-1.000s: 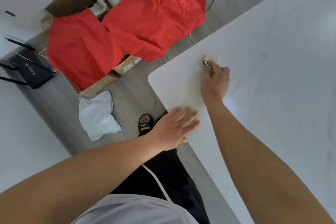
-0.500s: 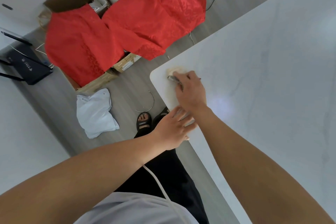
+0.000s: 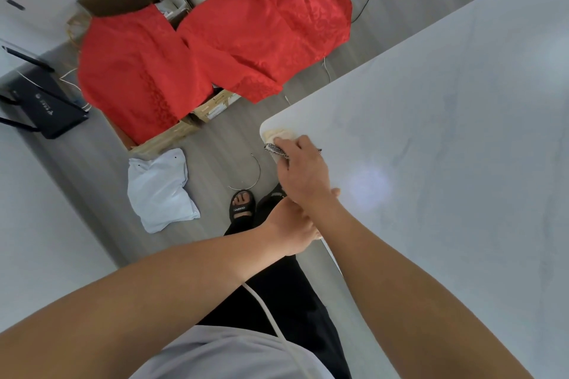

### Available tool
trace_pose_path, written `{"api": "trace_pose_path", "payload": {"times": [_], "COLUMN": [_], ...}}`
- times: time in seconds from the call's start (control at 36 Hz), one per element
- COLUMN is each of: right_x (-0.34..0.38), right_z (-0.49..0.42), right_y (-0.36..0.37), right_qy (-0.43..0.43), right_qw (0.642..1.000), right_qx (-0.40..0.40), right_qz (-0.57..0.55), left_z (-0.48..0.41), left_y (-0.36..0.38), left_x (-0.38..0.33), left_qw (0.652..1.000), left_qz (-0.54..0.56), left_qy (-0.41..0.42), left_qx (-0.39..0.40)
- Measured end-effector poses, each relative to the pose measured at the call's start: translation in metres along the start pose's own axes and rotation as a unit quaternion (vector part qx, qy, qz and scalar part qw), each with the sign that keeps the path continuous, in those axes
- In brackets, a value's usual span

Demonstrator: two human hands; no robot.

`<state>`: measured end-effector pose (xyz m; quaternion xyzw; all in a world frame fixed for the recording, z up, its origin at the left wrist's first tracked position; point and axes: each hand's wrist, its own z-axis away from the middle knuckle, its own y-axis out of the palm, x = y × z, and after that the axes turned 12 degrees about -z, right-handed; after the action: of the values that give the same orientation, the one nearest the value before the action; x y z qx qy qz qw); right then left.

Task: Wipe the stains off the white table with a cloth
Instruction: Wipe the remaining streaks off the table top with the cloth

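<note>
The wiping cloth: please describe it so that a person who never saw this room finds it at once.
Find the big white table, then its rounded corner nearest the red fabric. There the right hand holds a small cream cloth; unlike the white bag, it lies on the table, not the floor.

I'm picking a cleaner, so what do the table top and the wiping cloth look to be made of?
The white rounded-corner table top: smooth, hard, likely laminate or a stone-look slab; faint grey veining and a soft glare suggest a satin finish. The cream wiping cloth: soft matte fabric, crumpled under the right hand.
</note>
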<state>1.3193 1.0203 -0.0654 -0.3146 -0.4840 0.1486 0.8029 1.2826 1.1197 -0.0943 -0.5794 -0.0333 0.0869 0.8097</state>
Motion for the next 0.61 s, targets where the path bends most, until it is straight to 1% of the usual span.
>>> {"api": "trace_pose_path", "payload": {"times": [0.11,0.17,0.19,0.22,0.25,0.28,0.31,0.33,0.36,0.39,0.44,0.47,0.5,0.56,0.61], "right_x": [0.008,0.015,0.019,0.023,0.026,0.028,0.028,0.028,0.026,0.022,0.008,-0.001,-0.011,-0.033,-0.05], "right_z": [-0.001,-0.004,-0.005,-0.005,-0.008,-0.01,-0.015,-0.02,-0.027,-0.034,-0.05,-0.058,-0.066,-0.081,-0.094], "right_y": [0.001,-0.001,-0.002,-0.004,-0.007,-0.011,-0.017,-0.026,-0.036,-0.048,-0.077,-0.092,-0.106,-0.131,-0.151], "right_qy": [0.034,0.039,0.045,0.064,0.099,0.143,0.184,0.212,0.227,0.233,0.233,0.228,0.218,0.184,0.157], "right_qw": [0.998,0.993,0.988,0.979,0.961,0.934,0.9,0.87,0.849,0.836,0.823,0.825,0.836,0.884,0.928], "right_qx": [0.057,0.105,0.129,0.148,0.157,0.151,0.127,0.094,0.06,0.029,-0.03,-0.061,-0.093,-0.162,-0.211], "right_qz": [-0.022,-0.044,-0.074,-0.127,-0.203,-0.291,-0.374,-0.434,-0.473,-0.496,-0.517,-0.514,-0.495,-0.398,-0.263], "left_z": [0.001,-0.001,-0.002,-0.003,-0.003,-0.003,-0.002,-0.004,-0.002,-0.003,-0.001,-0.001,-0.001,-0.002,-0.001], "left_y": [-0.002,-0.001,0.001,-0.001,-0.002,0.0,0.001,0.003,0.001,-0.003,-0.006,-0.001,-0.004,-0.001,-0.001], "left_x": [-0.002,0.0,0.0,0.0,0.0,0.0,0.001,0.001,0.002,0.002,0.001,-0.001,0.0,0.001,0.002], "left_qw": [0.998,0.999,0.999,1.0,0.998,0.997,0.996,0.998,0.999,1.0,1.0,1.0,1.0,0.999,0.999], "left_qz": [-0.026,-0.033,-0.035,-0.011,-0.027,-0.024,-0.016,-0.006,-0.009,-0.004,0.0,0.01,0.021,0.023,0.031], "left_qy": [-0.025,-0.003,0.003,0.025,0.051,0.074,0.07,0.061,0.045,0.023,0.014,0.021,0.021,0.023,0.024], "left_qx": [-0.054,-0.042,-0.026,-0.009,0.006,0.022,0.048,0.028,0.019,-0.005,-0.005,0.005,0.009,-0.003,-0.008]}}
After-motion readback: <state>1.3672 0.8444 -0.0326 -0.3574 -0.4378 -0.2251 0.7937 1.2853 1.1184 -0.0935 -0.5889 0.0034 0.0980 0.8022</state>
